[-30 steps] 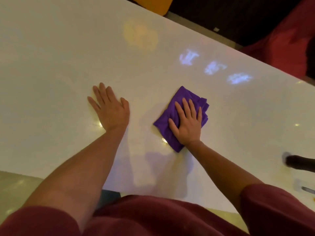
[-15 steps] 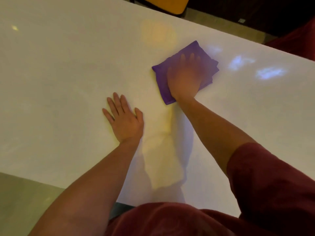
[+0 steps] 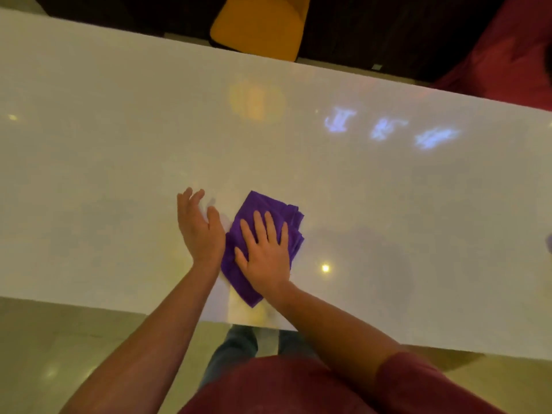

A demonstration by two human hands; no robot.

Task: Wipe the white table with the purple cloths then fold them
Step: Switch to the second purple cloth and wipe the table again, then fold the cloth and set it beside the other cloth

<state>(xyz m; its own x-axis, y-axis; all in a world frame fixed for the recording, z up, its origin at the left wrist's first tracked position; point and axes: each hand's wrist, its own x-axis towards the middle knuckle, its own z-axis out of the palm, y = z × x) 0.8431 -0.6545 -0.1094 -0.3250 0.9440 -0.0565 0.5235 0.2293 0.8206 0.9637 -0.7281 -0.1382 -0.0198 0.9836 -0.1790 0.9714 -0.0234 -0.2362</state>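
Observation:
A crumpled purple cloth (image 3: pixel 264 206) lies on the glossy white table (image 3: pixel 104 174), close to its near edge. My right hand (image 3: pixel 265 253) presses flat on the cloth with fingers spread, covering its middle. My left hand (image 3: pixel 198 230) stands on its edge just left of the cloth, fingers apart, thumb side up, holding nothing; its heel touches the cloth's left border.
A yellow chair (image 3: pixel 260 25) stands beyond the table's far edge. A red shape (image 3: pixel 507 55) fills the far right corner. A small purple patch (image 3: pixel 549 243) shows at the right border. Pale floor (image 3: pixel 44 354) lies below the near table edge.
My right hand has dragged the cloth back from the far side toward the near edge. My left hand lifted from lying flat and moved right, up against the cloth.

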